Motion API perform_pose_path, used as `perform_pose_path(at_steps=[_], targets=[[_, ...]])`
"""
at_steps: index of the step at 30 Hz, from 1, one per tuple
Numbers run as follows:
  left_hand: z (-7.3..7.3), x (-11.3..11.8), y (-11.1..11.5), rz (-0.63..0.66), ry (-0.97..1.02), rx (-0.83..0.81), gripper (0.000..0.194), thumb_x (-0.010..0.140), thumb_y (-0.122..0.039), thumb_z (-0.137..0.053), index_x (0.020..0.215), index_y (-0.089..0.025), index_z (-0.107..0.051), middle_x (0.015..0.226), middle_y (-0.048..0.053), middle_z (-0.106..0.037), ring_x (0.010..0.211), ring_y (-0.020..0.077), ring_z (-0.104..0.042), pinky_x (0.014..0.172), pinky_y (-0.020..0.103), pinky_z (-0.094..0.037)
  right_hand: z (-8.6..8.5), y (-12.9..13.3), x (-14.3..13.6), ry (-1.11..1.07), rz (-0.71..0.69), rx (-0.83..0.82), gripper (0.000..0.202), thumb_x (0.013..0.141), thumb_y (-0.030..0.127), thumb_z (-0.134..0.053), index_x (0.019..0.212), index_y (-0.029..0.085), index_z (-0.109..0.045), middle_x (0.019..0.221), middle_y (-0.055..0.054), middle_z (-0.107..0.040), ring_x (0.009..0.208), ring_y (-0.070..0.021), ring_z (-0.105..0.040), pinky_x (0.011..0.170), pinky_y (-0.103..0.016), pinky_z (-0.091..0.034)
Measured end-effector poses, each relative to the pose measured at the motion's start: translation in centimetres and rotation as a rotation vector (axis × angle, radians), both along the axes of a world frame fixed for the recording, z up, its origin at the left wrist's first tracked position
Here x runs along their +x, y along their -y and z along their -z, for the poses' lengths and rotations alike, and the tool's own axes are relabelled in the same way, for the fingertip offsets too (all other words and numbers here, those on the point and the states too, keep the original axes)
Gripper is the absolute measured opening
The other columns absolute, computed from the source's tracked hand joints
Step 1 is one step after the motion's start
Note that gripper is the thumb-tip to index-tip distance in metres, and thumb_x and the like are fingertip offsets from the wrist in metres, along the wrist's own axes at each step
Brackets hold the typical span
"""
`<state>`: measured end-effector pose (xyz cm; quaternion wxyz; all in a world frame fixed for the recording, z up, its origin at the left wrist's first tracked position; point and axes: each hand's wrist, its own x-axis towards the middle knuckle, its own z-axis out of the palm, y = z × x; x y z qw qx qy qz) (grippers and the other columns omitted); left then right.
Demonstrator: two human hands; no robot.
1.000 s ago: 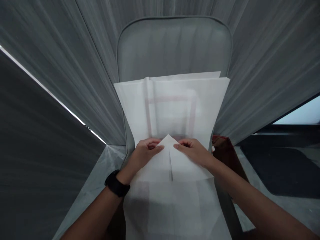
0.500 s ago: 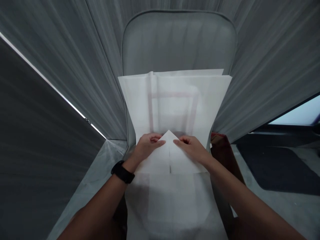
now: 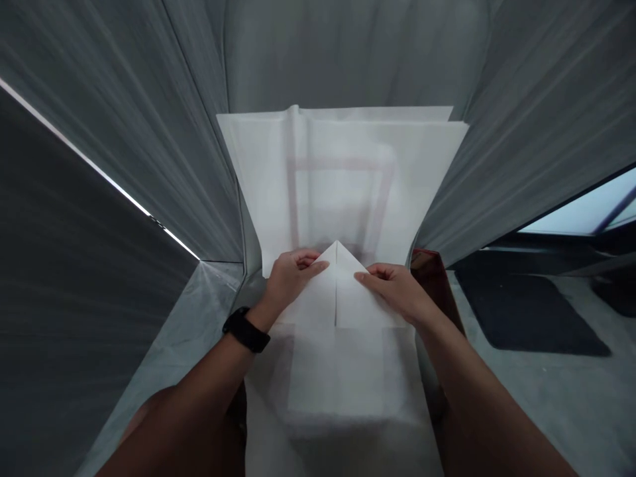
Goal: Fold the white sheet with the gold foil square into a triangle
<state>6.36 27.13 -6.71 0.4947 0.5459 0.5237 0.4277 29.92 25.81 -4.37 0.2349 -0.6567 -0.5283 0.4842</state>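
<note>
A white sheet of paper [image 3: 336,298] has its top corners folded inward to a point, with a seam running down the middle. My left hand [image 3: 294,277] pinches its left slanted edge between thumb and fingers. On the right slanted edge, my right hand [image 3: 390,286] grips the paper the same way. Behind the folded sheet stands a large white paper [image 3: 342,142] with faint reddish lines showing through. More white paper [image 3: 338,444] lies below the folded sheet, toward my body.
A grey padded chair back [image 3: 358,53] rises behind the papers. Grey curtains [image 3: 536,99] hang on both sides. A reddish-brown box [image 3: 431,270] stands on the right, with a dark mat [image 3: 527,311] on the floor beyond.
The view has tilted and come closer to the papers. My right hand has slid down and outward along the right slanted edge, while my left hand keeps its hold on the left edge.
</note>
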Motion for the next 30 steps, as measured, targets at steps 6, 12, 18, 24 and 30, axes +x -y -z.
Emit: perform_pose_path(at_steps=[6,12,18,24,30], targets=[[0.2,-0.3,-0.1,-0.023,0.01,-0.011,0.028,0.079,-0.045,-0.078,0.09,-0.019,-0.076,0.083,0.004,-0.076,0.073,0.0162,-0.066,0.061,0.025,-0.047,0.6,-0.3,-0.2,0.007,-0.029,0.053,0.042,0.079,0.061,-0.073,0.086,0.019,-0.072,0.076,-0.003,-0.067,0.063,-0.0132,-0.054,0.054,-0.024,-0.039],[0.4,-0.4,-0.2,-0.078,-0.026,0.022,0.026,0.079,-0.044,-0.078,0.087,-0.019,-0.076,0.081,0.003,-0.076,0.073,0.0159,-0.066,0.063,0.025,-0.047,0.2,-0.7,-1.1,0.091,-0.05,0.108,0.038,0.079,0.057,-0.07,0.081,0.019,-0.072,0.077,-0.004,-0.066,0.067,-0.0145,-0.055,0.057,-0.025,-0.04],[1.1,-0.7,-0.4,-0.068,-0.018,-0.013,0.027,0.078,-0.044,-0.078,0.085,-0.019,-0.075,0.079,0.004,-0.075,0.071,0.0157,-0.066,0.061,0.025,-0.046,-0.3,-0.4,-1.3,0.115,-0.064,0.157,0.043,0.083,0.061,-0.066,0.073,0.019,-0.068,0.071,-0.003,-0.06,0.065,-0.0136,-0.049,0.055,-0.026,-0.035],[1.5,-0.3,-0.8,-0.043,-0.003,-0.048,0.029,0.077,-0.046,-0.079,0.086,-0.018,-0.075,0.078,0.004,-0.074,0.068,0.0154,-0.064,0.059,0.024,-0.045,-0.4,-0.4,-0.8,0.062,-0.025,0.088,0.045,0.077,0.063,-0.073,0.071,0.019,-0.069,0.067,-0.001,-0.058,0.06,-0.0117,-0.046,0.053,-0.026,-0.033],[0.8,-0.1,-0.5,-0.079,0.001,-0.04,0.027,0.077,-0.045,-0.081,0.085,-0.019,-0.076,0.078,0.003,-0.075,0.068,0.0149,-0.064,0.057,0.024,-0.044,-1.0,-0.4,0.6,-0.108,-0.054,-0.001,0.05,0.08,0.068,-0.071,0.079,0.019,-0.073,0.065,-0.001,-0.059,0.058,-0.0124,-0.047,0.051,-0.025,-0.035]])
